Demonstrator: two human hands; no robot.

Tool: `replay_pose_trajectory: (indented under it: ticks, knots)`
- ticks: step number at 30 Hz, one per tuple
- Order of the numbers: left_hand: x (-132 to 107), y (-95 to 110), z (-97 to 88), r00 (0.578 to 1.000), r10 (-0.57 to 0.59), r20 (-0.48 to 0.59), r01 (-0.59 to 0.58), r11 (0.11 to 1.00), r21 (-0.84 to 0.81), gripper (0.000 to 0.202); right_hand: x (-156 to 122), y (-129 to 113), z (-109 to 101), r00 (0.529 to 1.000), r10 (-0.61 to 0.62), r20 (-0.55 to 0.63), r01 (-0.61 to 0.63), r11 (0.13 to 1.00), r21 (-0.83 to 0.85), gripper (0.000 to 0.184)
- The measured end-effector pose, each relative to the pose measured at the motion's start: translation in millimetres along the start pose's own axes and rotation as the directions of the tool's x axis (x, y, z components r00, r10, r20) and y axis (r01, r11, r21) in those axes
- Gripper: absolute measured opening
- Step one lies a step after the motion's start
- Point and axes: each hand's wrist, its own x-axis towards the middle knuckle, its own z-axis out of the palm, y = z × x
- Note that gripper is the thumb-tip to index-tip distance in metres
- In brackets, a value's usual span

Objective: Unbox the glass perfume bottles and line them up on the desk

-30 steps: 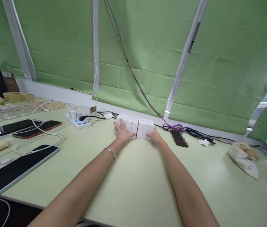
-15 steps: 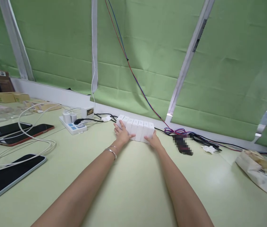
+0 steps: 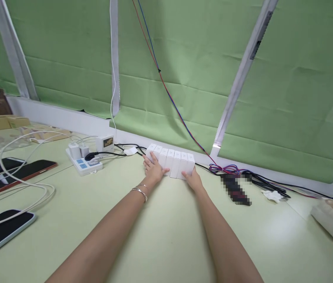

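Near the middle of the frame, at the far edge of the pale green tabletop (image 3: 166, 236), a row of small white cardboard boxes (image 3: 172, 162) stands side by side, packed together, just in front of the white sill. The left hand (image 3: 154, 169) lies on the left end of the row, fingers stretched over the outer boxes and thumb along their front face, so its grip is a wide, loose clasp. The right hand (image 3: 193, 179) meets the right end, thumb at the front corner and fingers bent round the last box; its grip is closed on that end. A thin silver bracelet (image 3: 139, 191) circles the left wrist. A white power strip with blue switches (image 3: 82, 165) lies left of the row. Dark flat phones (image 3: 3, 234) and white cables (image 3: 22, 188) fill the lower left.
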Motion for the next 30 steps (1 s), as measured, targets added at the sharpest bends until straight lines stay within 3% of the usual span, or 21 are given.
replay_pose_trajectory:
  ticks: [5, 9, 16, 22, 30]
  knots:
    - [4.1, 0.0, 8.1, 0.996, -0.015, -0.084, 0.016, 1.0, 0.014, 0.107, 1.6, 0.6, 11.5, 0.996, 0.046, -0.072, -0.051, 0.996, -0.07, 0.064]
    - [4.5, -9.4, 3.3, 0.995, -0.016, -0.095, 0.007, 0.996, -0.087, 0.105, 1.4, -3.2, 13.8, 0.994, 0.052, -0.096, -0.061, 0.994, -0.095, 0.062]
    - [18.7, -29.4, -4.3, 0.994, -0.005, -0.112, -0.012, 0.988, -0.157, 0.113, -3.4, -21.5, 27.1, 0.978, 0.1, -0.183, -0.124, 0.985, -0.123, 0.103]
    - [26.7, -30.3, -3.1, 0.989, -0.095, -0.114, 0.074, 0.981, -0.179, 0.11, 0.0, -27.5, 34.2, 0.963, 0.142, -0.227, -0.177, 0.974, -0.144, 0.089]
    - [25.8, -17.8, 2.0, 0.971, -0.138, -0.198, 0.105, 0.981, -0.166, 0.11, -2.0, -20.9, 27.5, 0.96, 0.054, -0.275, -0.105, 0.979, -0.175, 0.078]
